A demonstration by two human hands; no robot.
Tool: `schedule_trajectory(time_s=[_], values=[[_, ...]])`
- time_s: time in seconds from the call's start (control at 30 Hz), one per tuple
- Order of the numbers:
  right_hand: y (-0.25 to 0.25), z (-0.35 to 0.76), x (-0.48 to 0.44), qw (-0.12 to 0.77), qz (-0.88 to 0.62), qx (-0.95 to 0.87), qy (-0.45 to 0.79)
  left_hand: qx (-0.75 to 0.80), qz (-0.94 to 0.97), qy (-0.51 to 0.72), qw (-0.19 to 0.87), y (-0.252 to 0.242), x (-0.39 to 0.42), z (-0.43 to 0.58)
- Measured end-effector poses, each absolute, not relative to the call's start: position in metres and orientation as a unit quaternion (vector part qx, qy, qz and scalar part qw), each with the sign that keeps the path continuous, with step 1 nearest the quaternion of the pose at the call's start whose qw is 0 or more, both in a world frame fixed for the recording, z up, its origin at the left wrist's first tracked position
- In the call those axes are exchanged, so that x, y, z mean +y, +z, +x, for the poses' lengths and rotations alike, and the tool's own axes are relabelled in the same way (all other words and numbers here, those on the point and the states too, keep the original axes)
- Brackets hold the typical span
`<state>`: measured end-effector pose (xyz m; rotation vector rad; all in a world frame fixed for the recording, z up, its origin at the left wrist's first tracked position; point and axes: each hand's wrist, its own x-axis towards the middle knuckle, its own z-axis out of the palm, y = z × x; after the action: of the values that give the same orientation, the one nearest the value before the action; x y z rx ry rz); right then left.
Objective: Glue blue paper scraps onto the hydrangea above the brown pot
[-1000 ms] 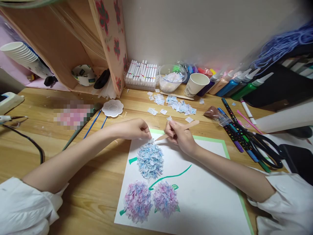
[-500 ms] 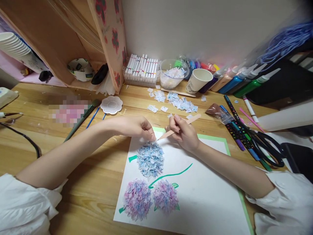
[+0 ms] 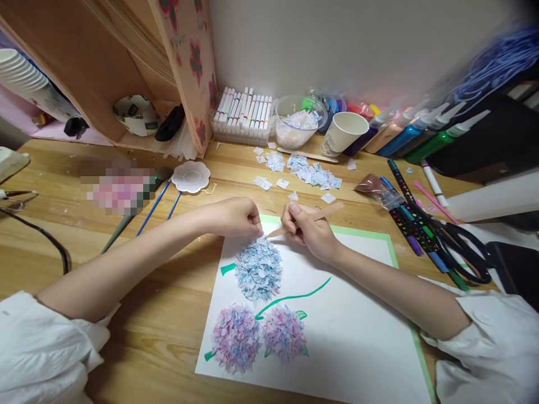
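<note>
At the top edge of the blue paper-petal flower (image 3: 259, 269), my left hand (image 3: 240, 217) is closed in a pinch on a small pale paper piece (image 3: 261, 239), mostly covered by the fingertips. My right hand (image 3: 311, 230) grips a wooden craft stick (image 3: 331, 211) like a pen, its narrow tip close to the left fingertips. Both hands are over a white sheet (image 3: 357, 331) with a green border. Two pink-purple petal flowers, one on the left (image 3: 236, 338) and one on the right (image 3: 285, 334), lie below the blue one, near a drawn green stem (image 3: 295, 299).
Loose paper squares (image 3: 314, 174) lie behind the sheet, with a second stick (image 3: 307, 155), a tub of paper bits (image 3: 300, 120), a paper cup (image 3: 344, 134) and a marker box (image 3: 243, 118). Scissors (image 3: 463, 247) and pens are at right; a flower-shaped palette (image 3: 191, 177) and brushes are at left.
My left hand has shifted slightly left and up, its fingers still at the blue flower's top. The stick's tip has moved slightly left and up, and the view has shifted a little.
</note>
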<state>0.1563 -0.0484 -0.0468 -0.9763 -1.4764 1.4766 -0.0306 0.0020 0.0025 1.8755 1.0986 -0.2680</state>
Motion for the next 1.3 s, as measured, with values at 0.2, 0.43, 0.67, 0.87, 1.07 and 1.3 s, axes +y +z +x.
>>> schedule_trajectory(time_s=[0.2,0.43,0.67,0.87,1.07,1.3], values=[[-0.045,0.156,-0.051,0.363,-0.411,-0.629,0.551,0.459,0.771,-0.1,0.429,0.001,-0.004,-0.029],[-0.045,0.156,-0.051,0.339,-0.402,-0.666,0.529,0.475,0.77,-0.058,0.421,-0.005,-0.008,-0.035],[-0.044,0.157,-0.049,0.316,-0.372,-0.707,0.513,0.479,0.78,-0.038,0.401,-0.01,-0.011,-0.039],[-0.046,0.159,-0.047,0.379,-0.363,-0.678,0.515,0.461,0.826,0.012,0.326,-0.008,-0.012,-0.047],[-0.029,0.189,-0.04,0.452,-0.425,-0.603,0.502,0.479,0.83,-0.021,0.284,0.001,-0.017,-0.059],[-0.013,0.229,-0.057,0.219,-0.452,-0.782,0.368,0.467,0.799,-0.018,0.379,-0.001,-0.005,-0.067]])
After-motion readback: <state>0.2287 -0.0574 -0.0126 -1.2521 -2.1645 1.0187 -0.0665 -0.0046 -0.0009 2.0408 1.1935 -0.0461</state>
